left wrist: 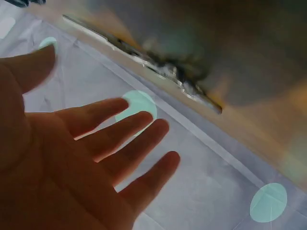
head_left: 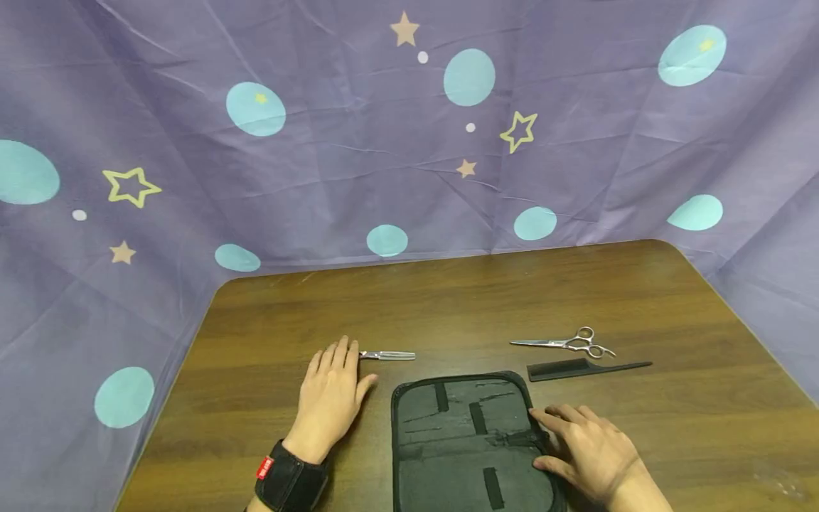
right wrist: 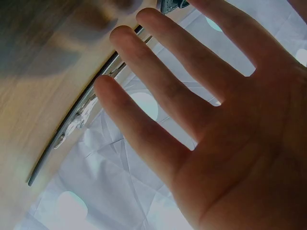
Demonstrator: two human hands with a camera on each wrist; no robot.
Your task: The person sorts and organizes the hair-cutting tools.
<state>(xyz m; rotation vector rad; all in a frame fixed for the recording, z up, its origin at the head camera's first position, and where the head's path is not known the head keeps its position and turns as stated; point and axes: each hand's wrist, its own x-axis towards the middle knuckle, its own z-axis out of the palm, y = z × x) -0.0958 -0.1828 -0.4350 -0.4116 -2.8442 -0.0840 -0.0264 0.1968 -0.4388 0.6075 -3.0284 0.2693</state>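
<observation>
My left hand point(head_left: 329, 398) lies flat over the handle end of a pair of silver scissors point(head_left: 392, 355), hiding that end in the head view. The left wrist view shows those scissors point(left wrist: 144, 60) beyond the fingertips point(left wrist: 162, 127), and the hand holds nothing. In the middle at the front, a black case point(head_left: 441, 455) lies unfolded with several dark straps and slits inside. My right hand point(head_left: 591, 448) is at the case's right edge, thumb and forefinger seeming to touch it. In the right wrist view the other fingers point(right wrist: 144, 124) are straight and spread.
A second pair of silver scissors point(head_left: 563, 343) lies to the right, behind a black tail comb point(head_left: 576, 368). All of it is on a brown wooden table point(head_left: 448, 299). A purple curtain point(head_left: 358, 185) with stars and dots surrounds the table's back and sides.
</observation>
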